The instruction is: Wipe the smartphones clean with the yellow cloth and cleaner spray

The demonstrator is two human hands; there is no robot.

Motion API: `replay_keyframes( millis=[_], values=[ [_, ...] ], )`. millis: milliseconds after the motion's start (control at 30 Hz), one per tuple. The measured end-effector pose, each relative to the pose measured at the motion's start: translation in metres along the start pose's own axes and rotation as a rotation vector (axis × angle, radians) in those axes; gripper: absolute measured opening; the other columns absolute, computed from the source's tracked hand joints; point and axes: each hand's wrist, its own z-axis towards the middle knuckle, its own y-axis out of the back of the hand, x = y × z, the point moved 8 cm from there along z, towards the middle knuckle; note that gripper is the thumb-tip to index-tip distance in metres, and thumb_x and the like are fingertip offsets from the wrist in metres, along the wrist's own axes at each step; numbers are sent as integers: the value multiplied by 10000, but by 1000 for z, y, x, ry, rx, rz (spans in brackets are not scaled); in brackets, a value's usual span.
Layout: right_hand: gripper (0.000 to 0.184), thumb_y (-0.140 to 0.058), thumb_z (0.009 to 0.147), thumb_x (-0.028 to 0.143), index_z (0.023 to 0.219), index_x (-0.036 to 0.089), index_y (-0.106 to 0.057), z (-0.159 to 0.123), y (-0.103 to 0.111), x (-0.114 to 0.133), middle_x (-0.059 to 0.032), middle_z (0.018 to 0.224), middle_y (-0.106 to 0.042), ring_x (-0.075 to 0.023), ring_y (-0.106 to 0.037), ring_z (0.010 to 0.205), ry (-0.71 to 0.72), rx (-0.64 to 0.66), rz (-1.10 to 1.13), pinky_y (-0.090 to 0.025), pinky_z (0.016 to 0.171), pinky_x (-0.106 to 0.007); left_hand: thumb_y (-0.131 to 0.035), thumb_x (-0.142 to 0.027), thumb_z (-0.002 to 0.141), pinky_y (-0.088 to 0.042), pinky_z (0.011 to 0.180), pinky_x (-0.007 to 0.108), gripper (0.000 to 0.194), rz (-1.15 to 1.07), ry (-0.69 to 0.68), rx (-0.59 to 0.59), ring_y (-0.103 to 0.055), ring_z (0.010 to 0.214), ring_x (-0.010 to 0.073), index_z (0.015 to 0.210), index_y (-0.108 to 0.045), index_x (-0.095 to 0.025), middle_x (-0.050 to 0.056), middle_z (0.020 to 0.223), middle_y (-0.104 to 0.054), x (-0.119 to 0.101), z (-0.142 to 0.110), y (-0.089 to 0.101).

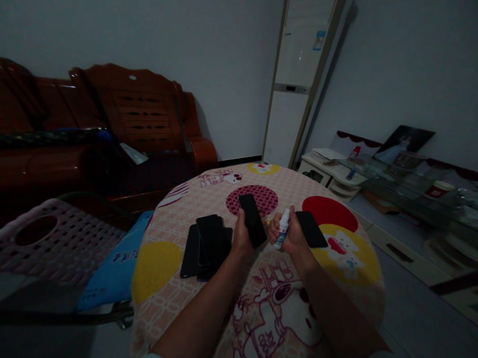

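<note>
Nearest, the left hand [241, 236] clamps a dark phone [253, 220] above the patterned tablecloth [208, 195]; the right hand [290, 237] closes around a white spray bottle [283, 228], label unreadable. Dark devices [207, 245] overlap at left; another phone [312, 229] lies right, partly hidden. Beyond, blue packaging [116, 267] bears illegible characters.

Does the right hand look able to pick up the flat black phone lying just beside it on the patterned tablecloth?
Probably not as things stand: the right hand is wrapped around a small white plastic bottle. Otherwise the way looks free: the phone lies close by with nothing seen on top.
</note>
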Motion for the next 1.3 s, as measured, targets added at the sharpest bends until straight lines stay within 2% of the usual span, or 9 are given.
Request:
replay_keyframes(
  millis=[167, 300, 500, 767, 1033, 1200, 1300],
  values=[
    [714, -227, 793, 809, 598, 202, -546, -6, -5, 3, 6, 410, -459, -125, -411, 354, -20, 75, 36, -340, 387, -232, -456, -606, 854, -537, 679, 342, 556, 36, -14, 7, -686, 708, 241, 951, -680, -106, 133, 818, -713, -5, -3, -2],
    [686, -257, 803, 784, 556, 203, -526, -8, -3, 5, 0, 397, -440, -131, -420, 377, -1, 49, 9, -347, 402, -235, -427, -608, 866, -533, 647, 338, 569, 47, -7, 4, -674, 649, 229, 896, -682, -100, 124, 746, -702, -6, -3, -2],
    [632, -320, 787, 774, 542, 216, -487, -9, -2, 11, 6, 418, -427, -155, -486, 433, 31, 8, 7, -380, 423, -248, -413, -586, 882, -526, 624, 312, 543, 33, 5, -12, -679, 688, 219, 956, -677, -118, 121, 826, -716, -9, -5, -3],
    [548, -462, 758, 728, 656, 198, -557, 0, 5, -8, 12, 464, -530, -129, -480, 393, -65, -5, 10, -378, 401, -234, -394, -592, 886, -531, 607, 315, 556, 29, 25, -12, -681, 664, 222, 959, -669, -115, 122, 795, -713, -9, -5, -4],
    [507, -524, 757, 654, 585, 178, -561, 2, 11, -14, 17, 432, -523, -102, -461, 353, -12, -162, -8, -333, 349, -209, -416, -566, 890, -544, 643, 331, 526, 30, 28, -2, -692, 702, 229, 1016, -664, -119, 130, 899, -719, -5, -3, -2],
    [439, -528, 765, 558, 539, 181, -535, 0, 12, -9, 28, 396, -484, -93, -429, 335, 101, -282, -140, -327, 349, -206, -437, -574, 879, -550, 660, 333, 529, 11, 35, 5, -693, 714, 226, 1054, -653, -123, 121, 885, -721, -3, -3, -3],
    [433, -500, 776, 527, 505, 191, -516, 0, 11, -10, 32, 376, -449, -97, -419, 333, 144, -307, -217, -312, 344, -208, -421, -570, 887, -550, 657, 329, 533, 20, 45, -2, -691, 714, 222, 1044, -654, -118, 120, 868, -721, -3, -4, -3]
  ],
)
